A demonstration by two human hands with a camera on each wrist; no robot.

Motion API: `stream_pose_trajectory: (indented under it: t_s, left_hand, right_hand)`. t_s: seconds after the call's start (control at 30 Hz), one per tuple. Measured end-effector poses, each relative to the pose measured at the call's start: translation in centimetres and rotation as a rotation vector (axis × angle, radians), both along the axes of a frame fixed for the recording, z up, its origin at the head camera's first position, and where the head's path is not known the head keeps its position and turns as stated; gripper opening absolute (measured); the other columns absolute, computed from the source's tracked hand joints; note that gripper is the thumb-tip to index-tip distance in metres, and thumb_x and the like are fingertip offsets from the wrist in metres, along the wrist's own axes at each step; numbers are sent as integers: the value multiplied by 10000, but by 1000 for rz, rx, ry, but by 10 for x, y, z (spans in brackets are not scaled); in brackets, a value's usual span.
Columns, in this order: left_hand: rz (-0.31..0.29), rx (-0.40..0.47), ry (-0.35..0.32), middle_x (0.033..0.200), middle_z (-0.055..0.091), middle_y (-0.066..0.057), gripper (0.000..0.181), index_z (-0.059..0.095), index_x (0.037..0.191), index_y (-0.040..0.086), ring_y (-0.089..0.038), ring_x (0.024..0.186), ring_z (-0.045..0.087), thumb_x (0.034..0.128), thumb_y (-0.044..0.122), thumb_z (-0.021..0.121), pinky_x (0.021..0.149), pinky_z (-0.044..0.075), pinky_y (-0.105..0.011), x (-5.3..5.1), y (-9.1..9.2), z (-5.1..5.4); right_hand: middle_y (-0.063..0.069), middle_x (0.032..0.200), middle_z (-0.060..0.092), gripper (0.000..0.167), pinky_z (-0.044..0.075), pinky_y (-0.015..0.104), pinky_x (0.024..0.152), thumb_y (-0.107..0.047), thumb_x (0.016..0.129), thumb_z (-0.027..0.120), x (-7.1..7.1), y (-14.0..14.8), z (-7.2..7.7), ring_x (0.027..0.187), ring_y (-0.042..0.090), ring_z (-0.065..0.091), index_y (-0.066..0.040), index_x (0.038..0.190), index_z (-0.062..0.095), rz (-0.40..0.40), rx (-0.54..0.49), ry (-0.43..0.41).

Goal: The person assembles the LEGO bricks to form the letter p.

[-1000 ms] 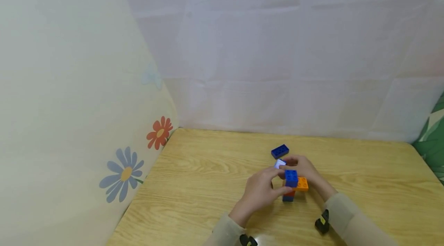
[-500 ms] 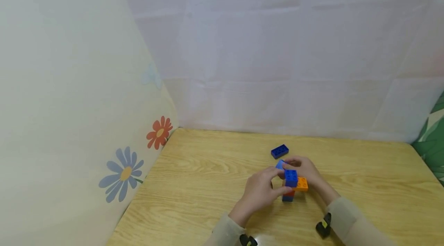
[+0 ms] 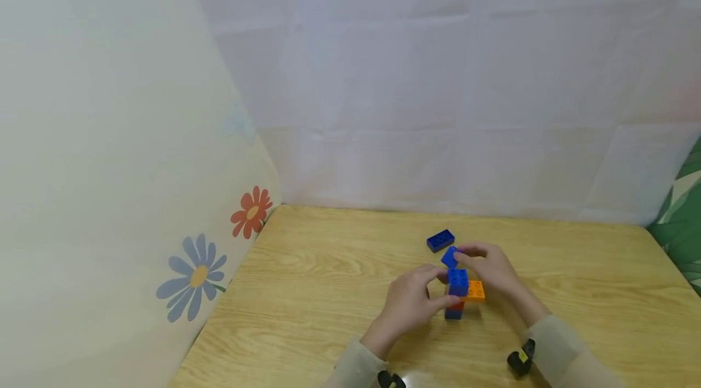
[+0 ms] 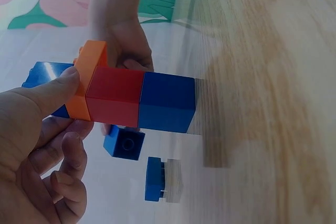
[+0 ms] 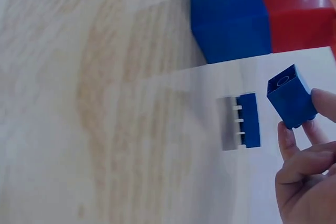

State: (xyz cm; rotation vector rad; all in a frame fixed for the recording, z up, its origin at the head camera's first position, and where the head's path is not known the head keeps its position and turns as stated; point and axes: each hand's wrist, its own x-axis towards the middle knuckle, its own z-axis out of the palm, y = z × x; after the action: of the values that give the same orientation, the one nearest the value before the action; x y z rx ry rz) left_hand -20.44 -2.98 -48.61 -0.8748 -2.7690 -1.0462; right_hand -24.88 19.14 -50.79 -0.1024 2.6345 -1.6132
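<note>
A stack stands upright on the table: a blue brick at the bottom (image 4: 167, 102), a red brick (image 4: 114, 96), an orange brick (image 3: 476, 291) jutting to the right, and a blue brick on top (image 3: 458, 282). My left hand (image 3: 409, 303) grips the stack near its top, thumb on one side and fingers on the other. Just behind the stack, my right hand (image 3: 493, 269) pinches a small blue brick (image 5: 291, 98) between thumb and fingers, off the table, with its hollow underside visible in both wrist views. The two bricks do not touch in the wrist views.
A longer dark blue brick (image 3: 440, 241) lies on the wooden table (image 3: 328, 266) behind the hands, studs up. A white cloth (image 3: 372, 102) hangs behind the table, and a flower-printed panel (image 3: 137, 132) stands at the left.
My right hand has moved a little to the right, turning the small blue brick and bringing it slightly right. My left hand and the stack have hardly moved.
</note>
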Motion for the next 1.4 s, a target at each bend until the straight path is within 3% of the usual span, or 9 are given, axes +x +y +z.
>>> stream_pose_trajectory:
  t_s: [0.37,0.77,1.0,1.13,1.27,1.4]
  left_hand:
    - [-3,9,-7,1110,699,142,389,743,1212,209,53,676,529,929,474,769,585,447,-168,0,0,1]
    - [5,-3,-34,1117,696,147,404,740,1228,219,47,679,532,921,480,774,590,453,-177,-2,1,-1]
    - [-4,5,-45,1108,695,152,388,742,1208,219,39,680,536,926,485,766,589,457,-183,-2,0,-1]
    - [-6,9,-42,1112,701,138,386,742,1206,214,37,675,536,926,478,768,583,458,-182,-2,0,-1]
    - [-6,13,-47,1116,706,124,390,743,1212,210,31,673,540,927,475,769,580,464,-184,-2,-1,-1]
    - [-6,8,-49,1109,703,129,395,743,1215,215,32,681,542,927,484,765,585,466,-185,-3,0,-1]
  right_hand:
    - [127,1250,698,505,474,573,1002,-482,997,682,7,15,12,1200,349,601,-58,1271,702,-11,10,72]
    - [179,1328,645,585,526,518,959,-480,1005,671,22,29,28,1223,372,593,-34,1382,630,-28,8,115]
    - [201,1354,631,532,552,504,915,-411,1023,671,33,37,34,1194,374,620,-26,1388,631,-6,-10,131]
    - [219,1361,619,507,566,502,879,-369,1025,680,39,39,37,1080,338,685,-24,1392,625,20,-43,125]
    - [234,1347,620,472,576,408,771,-321,1025,689,45,42,40,799,280,715,-20,1382,628,55,-83,122]
    - [237,1315,627,418,453,300,520,-274,1021,698,50,45,40,509,140,499,-31,1356,642,94,-102,135]
